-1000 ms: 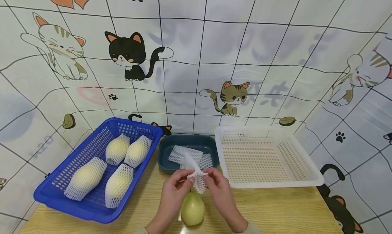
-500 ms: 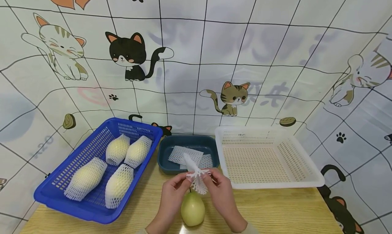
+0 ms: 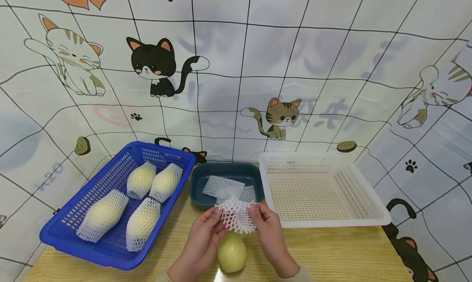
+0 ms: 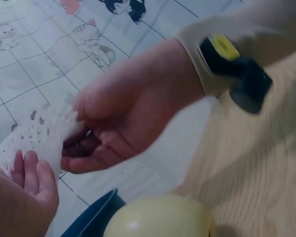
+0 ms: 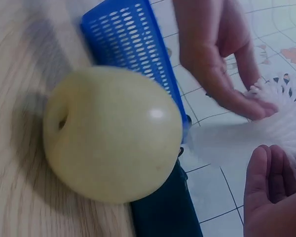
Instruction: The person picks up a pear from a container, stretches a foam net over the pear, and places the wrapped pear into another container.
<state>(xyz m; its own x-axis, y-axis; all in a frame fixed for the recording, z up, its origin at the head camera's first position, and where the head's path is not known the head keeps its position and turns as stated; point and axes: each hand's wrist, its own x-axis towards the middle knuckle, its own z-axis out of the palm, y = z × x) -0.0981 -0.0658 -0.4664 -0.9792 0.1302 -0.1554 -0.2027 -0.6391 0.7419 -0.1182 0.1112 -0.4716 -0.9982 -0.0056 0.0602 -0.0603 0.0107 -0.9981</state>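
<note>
A white foam net sleeve point(image 3: 237, 216) is stretched wide between my two hands, just above a yellow-green pear point(image 3: 232, 253) on the wooden table. My left hand point(image 3: 204, 237) pinches the sleeve's left edge between thumb and fingers. The opposite edge is pinched by my right hand point(image 3: 271, 235). In the right wrist view the pear point(image 5: 113, 136) looms large, its dimpled end facing the table side, and the net point(image 5: 281, 118) spreads between the fingers beyond it. The left wrist view shows the net point(image 4: 39, 133) bunched at the fingertips, with the pear partly cut off below.
A blue basket point(image 3: 82, 257) at left holds several pears in net sleeves point(image 3: 103, 215). Behind my hands, a dark teal tray point(image 3: 197, 192) contains flat net sleeves point(image 3: 223, 187). A white basket point(image 3: 332, 223) stands at right. A cat-print sheet point(image 3: 221, 89) rises behind.
The gathered sleeve has been spread open into a wide mouth as my hands moved apart and its tall pointed end dropped from view. The pear stays in nearly the same place.
</note>
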